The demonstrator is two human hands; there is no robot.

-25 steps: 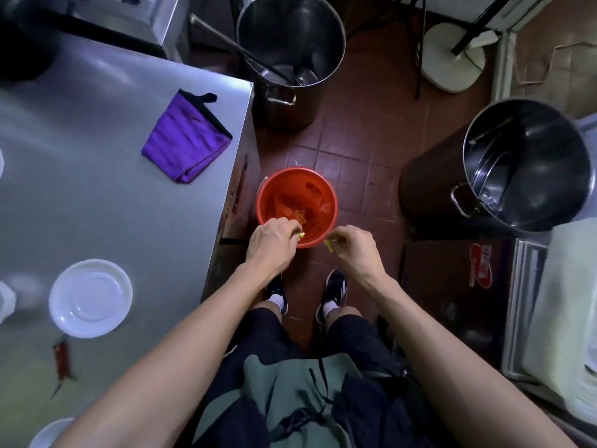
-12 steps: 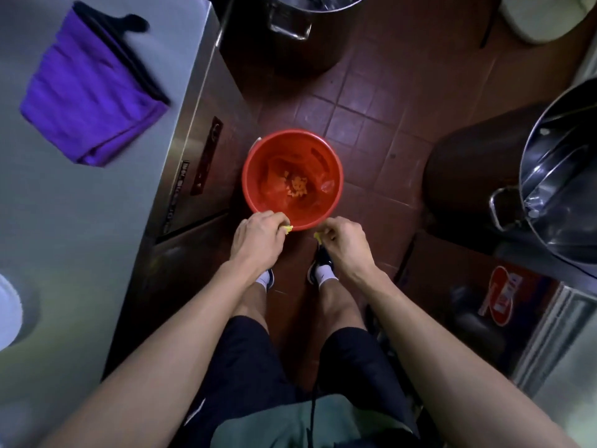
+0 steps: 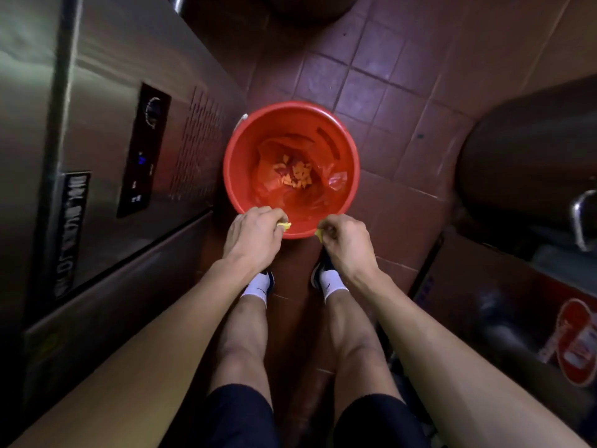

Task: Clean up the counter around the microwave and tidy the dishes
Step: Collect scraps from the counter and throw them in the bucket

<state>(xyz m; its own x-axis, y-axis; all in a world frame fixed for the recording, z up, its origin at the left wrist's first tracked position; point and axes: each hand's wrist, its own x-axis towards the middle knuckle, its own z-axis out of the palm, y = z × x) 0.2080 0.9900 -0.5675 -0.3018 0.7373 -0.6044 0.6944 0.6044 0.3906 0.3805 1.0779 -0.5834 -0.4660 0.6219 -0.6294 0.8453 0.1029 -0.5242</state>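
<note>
Curled fingers hide most of each yellow scrap: left hand [image 3: 255, 232] pinches one [image 3: 285, 225], right hand [image 3: 344, 236] another [image 3: 319, 233]. The red bucket [image 3: 232, 176] holds yellow bits [image 3: 295, 174] on a red bag [image 3: 336, 181].

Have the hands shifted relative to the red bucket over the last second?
No. The left hand and right hand stay at the red bucket's near rim, each pinching a yellow scrap.

Bucket [image 3: 239, 169]: red-orange, lined with a translucent red plastic bag [image 3: 336, 181]. Yellow-orange scraps [image 3: 298, 176] at the bottom. Yellow bits [image 3: 285, 225] at fingertips of both hands. Floor tiles [image 3: 365, 92]: dark reddish-brown, square grid. Left cabinet [image 3: 106, 124]: brushed silver steel, black control panel [image 3: 142, 150], dotted vent pattern. Socks [image 3: 258, 286]: white. Shorts [image 3: 239, 415]: black. Box near right [image 3: 484, 286]: brown, red-and-white label [image 3: 578, 344].
</note>
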